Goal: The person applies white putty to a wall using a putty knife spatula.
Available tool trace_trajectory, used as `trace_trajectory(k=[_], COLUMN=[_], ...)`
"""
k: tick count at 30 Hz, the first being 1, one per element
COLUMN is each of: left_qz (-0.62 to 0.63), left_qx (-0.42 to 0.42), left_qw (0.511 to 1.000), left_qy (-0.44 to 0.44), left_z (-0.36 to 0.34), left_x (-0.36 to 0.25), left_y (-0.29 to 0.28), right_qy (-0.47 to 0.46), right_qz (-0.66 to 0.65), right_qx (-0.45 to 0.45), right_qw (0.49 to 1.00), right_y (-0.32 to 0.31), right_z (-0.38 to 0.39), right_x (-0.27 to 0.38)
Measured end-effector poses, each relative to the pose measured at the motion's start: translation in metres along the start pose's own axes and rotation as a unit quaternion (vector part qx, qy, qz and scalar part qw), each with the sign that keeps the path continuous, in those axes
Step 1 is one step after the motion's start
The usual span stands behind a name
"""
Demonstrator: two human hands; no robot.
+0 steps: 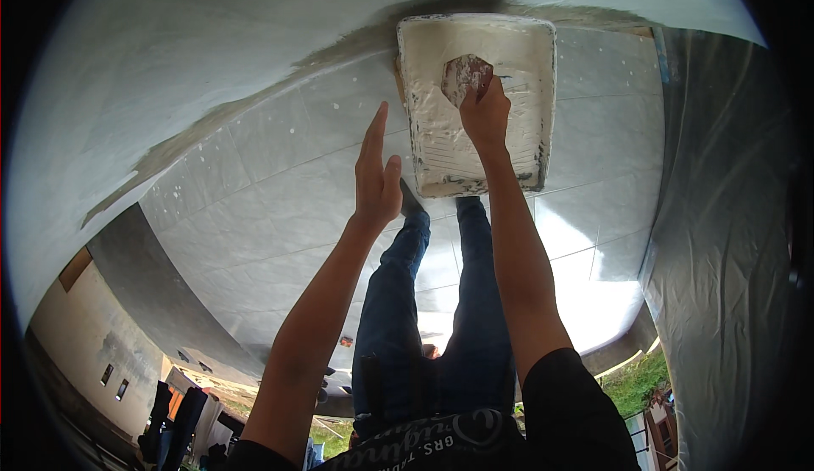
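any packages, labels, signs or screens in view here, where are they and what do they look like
No packages, signs or screens show.
Shirt print: bottom centre, on the person's dark shirt above the jeans; curved pale lettering around a round emblem.
Tray: top centre on the tiled floor, rectangular, smeared white, no label visible; the right hand holds a scraper in it, the left hand is open beside it.
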State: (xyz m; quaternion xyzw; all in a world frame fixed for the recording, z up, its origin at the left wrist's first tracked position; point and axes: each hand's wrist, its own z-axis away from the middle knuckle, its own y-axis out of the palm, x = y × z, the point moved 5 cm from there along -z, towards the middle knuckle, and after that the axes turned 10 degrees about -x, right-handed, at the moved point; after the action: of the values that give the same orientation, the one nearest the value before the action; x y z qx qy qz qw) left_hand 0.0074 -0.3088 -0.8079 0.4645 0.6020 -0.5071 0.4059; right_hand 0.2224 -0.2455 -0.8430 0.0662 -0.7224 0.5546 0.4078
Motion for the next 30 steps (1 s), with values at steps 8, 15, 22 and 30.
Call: trace_trajectory(k=[8,15,22,30], left_qz=[0.007,0.011,0.009,0.01], left_qx=[0.002,0.009,0.007,0.008], left_qw=[1.0,1.0,1.0,1.0], left_qy=[-0.009,-0.004,-0.006,-0.006], left_z=[0.005,0.007,0.011,0.017], left_x=[0.003,-0.001,0.0,0.0], left_y=[0.004,0.01,0.013,0.015], right_qy=[-0.005,0.028,0.011,0.037], right_qz=[-0.003,-0.017,-0.033,-0.055], right_qx=[0.038,0.038,0.048,0.05], right_qw=[0.999,0.999,0.998,0.997], right_y=[-0.021,-0.007,0.002,0.011], right_z=[0.03,0.047,0.047,0.058], right_x=[-0.019,-0.034,-0.031,-0.029])
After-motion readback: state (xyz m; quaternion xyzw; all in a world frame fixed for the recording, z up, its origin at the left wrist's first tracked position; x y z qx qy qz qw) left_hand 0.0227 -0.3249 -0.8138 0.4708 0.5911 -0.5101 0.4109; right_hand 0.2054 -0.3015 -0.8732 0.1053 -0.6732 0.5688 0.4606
